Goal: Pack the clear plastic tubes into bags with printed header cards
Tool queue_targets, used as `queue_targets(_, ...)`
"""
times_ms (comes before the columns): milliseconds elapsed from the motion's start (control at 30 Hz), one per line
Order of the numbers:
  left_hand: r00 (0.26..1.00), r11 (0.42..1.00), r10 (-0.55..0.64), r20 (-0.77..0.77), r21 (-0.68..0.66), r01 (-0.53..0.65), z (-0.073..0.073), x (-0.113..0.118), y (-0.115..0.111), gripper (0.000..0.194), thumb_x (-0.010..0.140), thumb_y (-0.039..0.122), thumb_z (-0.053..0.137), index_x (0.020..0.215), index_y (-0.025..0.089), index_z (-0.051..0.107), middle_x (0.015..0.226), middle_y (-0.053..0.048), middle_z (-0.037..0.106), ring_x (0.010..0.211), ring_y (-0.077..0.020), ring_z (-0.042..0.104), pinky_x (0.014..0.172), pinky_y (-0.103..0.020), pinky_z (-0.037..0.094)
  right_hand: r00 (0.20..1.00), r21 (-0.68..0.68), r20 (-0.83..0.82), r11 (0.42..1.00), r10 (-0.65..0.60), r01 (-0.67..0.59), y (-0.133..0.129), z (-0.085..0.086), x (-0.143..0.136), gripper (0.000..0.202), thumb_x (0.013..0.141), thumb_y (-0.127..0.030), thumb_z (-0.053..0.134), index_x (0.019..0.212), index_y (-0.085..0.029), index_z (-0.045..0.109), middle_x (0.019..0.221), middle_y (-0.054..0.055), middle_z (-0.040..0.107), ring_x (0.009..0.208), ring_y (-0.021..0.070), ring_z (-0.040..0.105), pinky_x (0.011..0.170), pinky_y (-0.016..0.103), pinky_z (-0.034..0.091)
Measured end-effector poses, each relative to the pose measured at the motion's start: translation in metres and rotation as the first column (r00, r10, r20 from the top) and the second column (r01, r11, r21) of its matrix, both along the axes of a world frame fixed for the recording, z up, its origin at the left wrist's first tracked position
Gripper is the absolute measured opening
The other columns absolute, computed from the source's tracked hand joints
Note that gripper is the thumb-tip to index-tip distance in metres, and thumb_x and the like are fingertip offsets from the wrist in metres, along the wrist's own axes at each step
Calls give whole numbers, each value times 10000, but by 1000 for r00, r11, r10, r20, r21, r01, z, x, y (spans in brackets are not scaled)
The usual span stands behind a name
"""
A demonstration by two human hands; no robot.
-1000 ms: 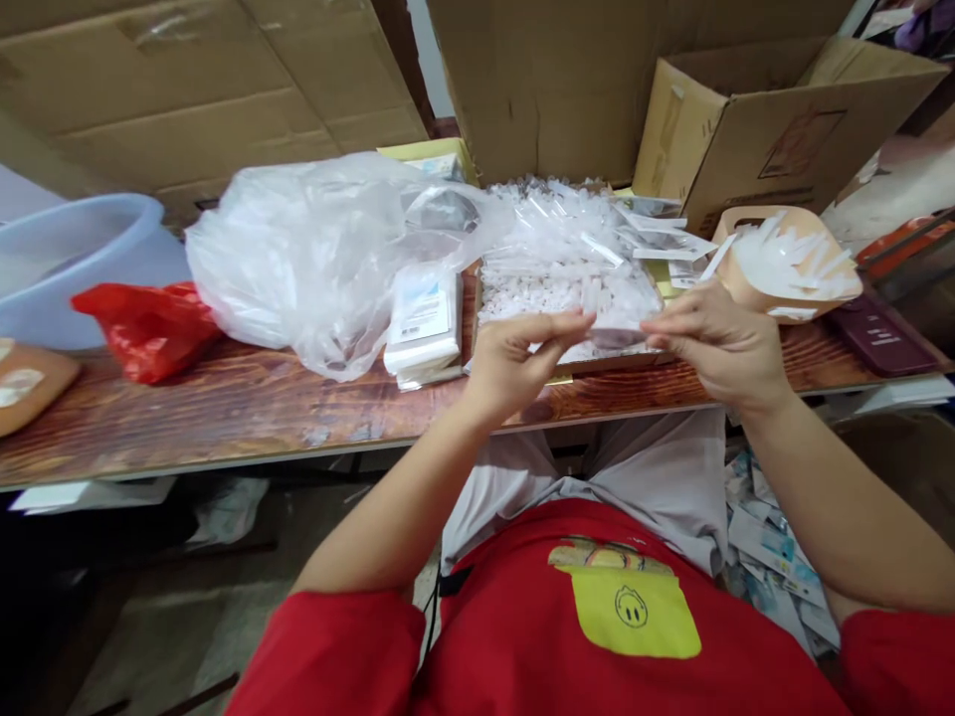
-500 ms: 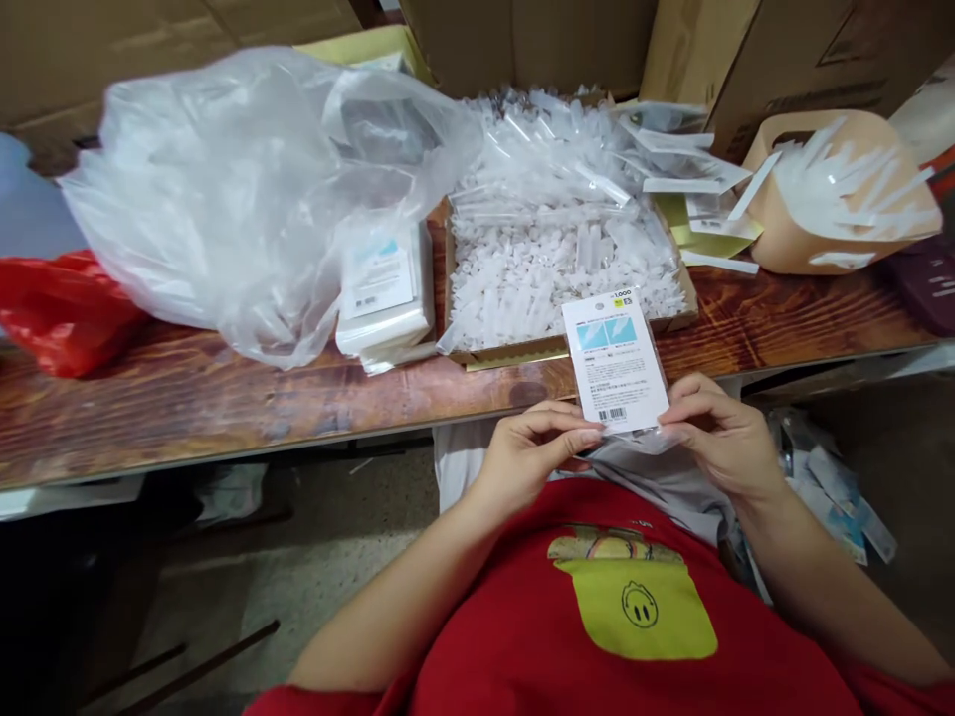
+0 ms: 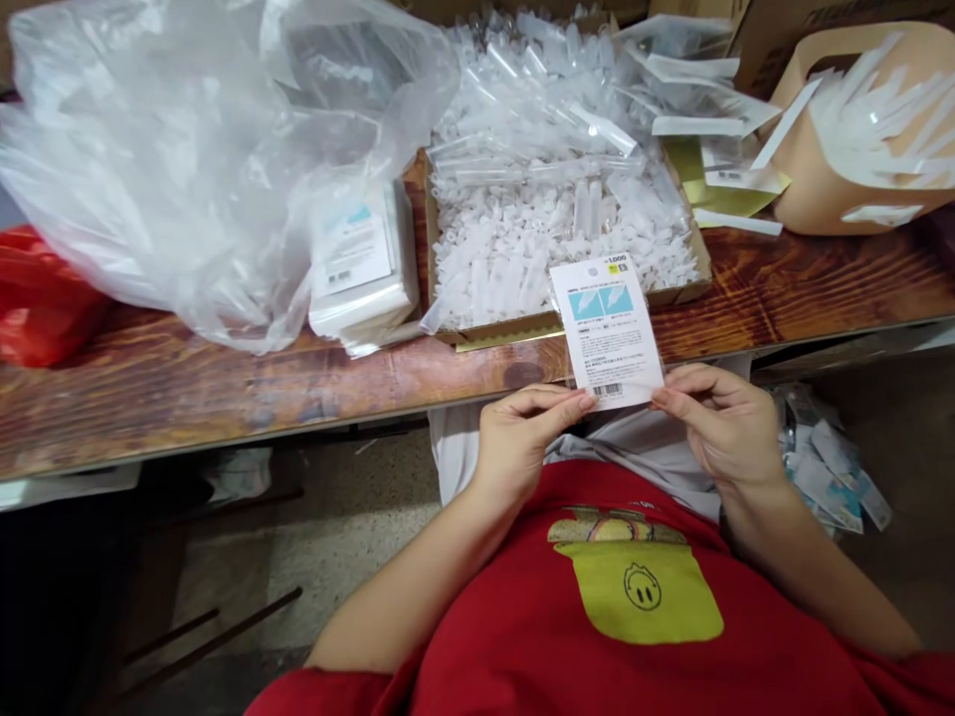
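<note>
Both my hands pinch the lower corners of a small clear bag with a printed card [image 3: 612, 338] in it. The card is white, with blue pictures, small print and a barcode at its near edge. My left hand [image 3: 522, 433] closes on the left corner, my right hand [image 3: 722, 423] on the right one. Whatever lies behind the card is hidden. Just beyond the bag, a shallow cardboard box [image 3: 492, 336] holds a heap of small white and clear plastic tubes [image 3: 522, 229].
Left of the box stand a stack of clear bags with a card on top [image 3: 358, 298], a large plastic sack [image 3: 171, 169] and a red bag [image 3: 45, 308]. At the right, an orange bin [image 3: 802, 194] holds white strips. Packed bags [image 3: 832, 467] lie below the wooden table [image 3: 186, 388].
The clear flap that stuck out at the bag's near edge is now folded out of sight. My fingers have shifted slightly along that edge, and the view has tilted downward.
</note>
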State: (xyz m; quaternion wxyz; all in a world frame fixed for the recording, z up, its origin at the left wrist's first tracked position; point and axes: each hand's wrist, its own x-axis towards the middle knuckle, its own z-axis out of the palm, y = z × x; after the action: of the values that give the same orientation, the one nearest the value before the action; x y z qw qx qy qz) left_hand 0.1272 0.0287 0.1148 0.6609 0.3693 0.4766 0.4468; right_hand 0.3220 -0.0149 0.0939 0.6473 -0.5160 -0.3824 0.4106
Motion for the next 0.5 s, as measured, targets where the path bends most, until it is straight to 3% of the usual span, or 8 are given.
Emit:
queue_targets(333,998,997,63,-4,-36,-63,-1,4,0,129,600,197,925,650,246,816,746,-24,796,754,-139,728,751,-256,601,990,-91,-94,991,-108,100,8,6,-9,195,616,-235,946,651,-224,754,700,-2,731,612,122,654,590,261,559)
queue_targets(500,994,994,106,-9,-12,-106,-3,9,-1,150,579,207,926,599,229,779,720,-23,782,737,-156,726,755,-306,618,990,-85,-70,990,-122,115,9,5,-12,175,647,-192,906,647,-227,735,679,-7,717,614,122,644,592,263,535)
